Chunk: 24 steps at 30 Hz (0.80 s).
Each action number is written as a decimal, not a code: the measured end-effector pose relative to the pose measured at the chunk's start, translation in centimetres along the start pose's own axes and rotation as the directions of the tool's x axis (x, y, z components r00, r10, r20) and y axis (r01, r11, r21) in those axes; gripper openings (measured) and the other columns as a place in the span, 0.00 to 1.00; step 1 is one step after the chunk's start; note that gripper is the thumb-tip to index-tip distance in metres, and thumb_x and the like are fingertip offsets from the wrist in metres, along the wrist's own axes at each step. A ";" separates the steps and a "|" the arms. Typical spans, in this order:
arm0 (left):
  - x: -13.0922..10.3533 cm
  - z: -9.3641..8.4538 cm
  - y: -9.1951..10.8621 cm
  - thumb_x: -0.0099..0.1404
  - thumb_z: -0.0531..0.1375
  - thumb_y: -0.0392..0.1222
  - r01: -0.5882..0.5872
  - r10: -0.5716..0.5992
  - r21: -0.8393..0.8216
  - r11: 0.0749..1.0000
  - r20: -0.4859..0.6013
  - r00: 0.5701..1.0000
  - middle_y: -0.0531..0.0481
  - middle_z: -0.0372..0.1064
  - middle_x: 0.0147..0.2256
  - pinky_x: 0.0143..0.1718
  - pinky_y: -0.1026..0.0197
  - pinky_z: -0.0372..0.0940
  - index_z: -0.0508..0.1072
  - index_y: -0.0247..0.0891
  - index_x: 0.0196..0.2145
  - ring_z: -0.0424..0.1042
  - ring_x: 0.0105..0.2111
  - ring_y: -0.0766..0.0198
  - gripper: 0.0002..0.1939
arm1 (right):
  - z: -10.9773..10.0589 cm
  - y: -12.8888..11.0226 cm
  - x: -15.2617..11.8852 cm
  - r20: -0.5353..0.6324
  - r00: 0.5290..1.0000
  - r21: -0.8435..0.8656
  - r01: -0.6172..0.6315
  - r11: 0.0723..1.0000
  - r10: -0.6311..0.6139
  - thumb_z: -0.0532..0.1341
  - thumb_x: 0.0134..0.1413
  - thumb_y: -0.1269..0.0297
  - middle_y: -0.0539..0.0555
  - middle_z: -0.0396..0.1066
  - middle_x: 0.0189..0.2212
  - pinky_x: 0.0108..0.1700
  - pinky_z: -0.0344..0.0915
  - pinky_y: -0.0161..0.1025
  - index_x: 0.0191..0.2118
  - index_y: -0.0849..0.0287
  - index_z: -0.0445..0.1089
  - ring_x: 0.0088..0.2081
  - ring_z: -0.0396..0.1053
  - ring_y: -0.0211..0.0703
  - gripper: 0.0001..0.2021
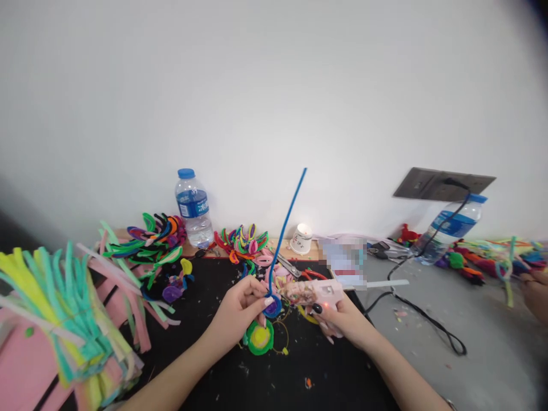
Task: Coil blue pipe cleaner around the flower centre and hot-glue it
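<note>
My left hand [249, 305] pinches a small coiled disc [273, 307] of blue and purple pipe cleaner between thumb and fingers. From that disc a long blue pipe cleaner [287, 222] stands up, leaning right. My right hand [338, 322] is wrapped round a pale pink hot glue gun [319, 292] with a small red light lit. Its nozzle end points left at the disc; whether they touch I cannot tell. A white glue stick [387, 283] sticks out of the gun's back. Just below my left fingers lies a green and yellow coiled disc [260, 338].
Bundled pipe cleaners [72, 319] lie at left, with colourful piles [149, 245] behind. Two water bottles [193, 208] and a paper cup [301, 238] stand near the wall. Scissors [287, 265] lie behind the glue gun. A black cable [422, 317] crosses the grey surface. Another person's hand [535, 294] shows at right.
</note>
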State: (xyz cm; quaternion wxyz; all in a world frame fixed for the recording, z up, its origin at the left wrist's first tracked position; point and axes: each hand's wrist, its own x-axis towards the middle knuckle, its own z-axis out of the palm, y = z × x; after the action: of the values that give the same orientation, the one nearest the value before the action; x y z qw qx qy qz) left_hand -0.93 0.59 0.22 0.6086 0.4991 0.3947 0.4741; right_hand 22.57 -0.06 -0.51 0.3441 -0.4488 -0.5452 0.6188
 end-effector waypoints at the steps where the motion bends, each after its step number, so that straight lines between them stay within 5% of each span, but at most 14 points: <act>1: 0.0 0.0 0.0 0.52 0.64 0.42 0.004 -0.004 0.004 1.000 0.000 1.000 0.60 0.62 0.22 0.18 0.67 0.62 0.62 0.37 0.26 0.66 0.15 0.72 0.13 | 0.0 0.0 0.0 0.000 1.000 -0.003 -0.012 1.000 0.012 0.63 0.43 0.46 0.39 0.55 0.14 0.14 0.50 0.28 0.35 0.59 0.60 0.12 0.49 0.27 0.22; 24: -0.4 0.1 -0.1 0.52 0.63 0.38 0.009 -0.009 0.067 0.998 -0.003 1.000 0.59 0.62 0.24 0.18 0.68 0.61 0.63 0.37 0.25 0.66 0.15 0.73 0.10 | 0.0 0.1 -0.1 0.024 0.999 -0.051 -0.034 0.998 0.035 0.61 0.47 0.48 0.40 0.53 0.13 0.14 0.50 0.27 0.35 0.61 0.63 0.12 0.48 0.27 0.19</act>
State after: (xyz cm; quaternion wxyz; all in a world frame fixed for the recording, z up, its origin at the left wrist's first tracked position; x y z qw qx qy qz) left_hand -0.87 0.20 0.12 0.5932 0.5168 0.4134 0.4583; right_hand 22.64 -0.20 -0.60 0.3152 -0.4590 -0.5570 0.6162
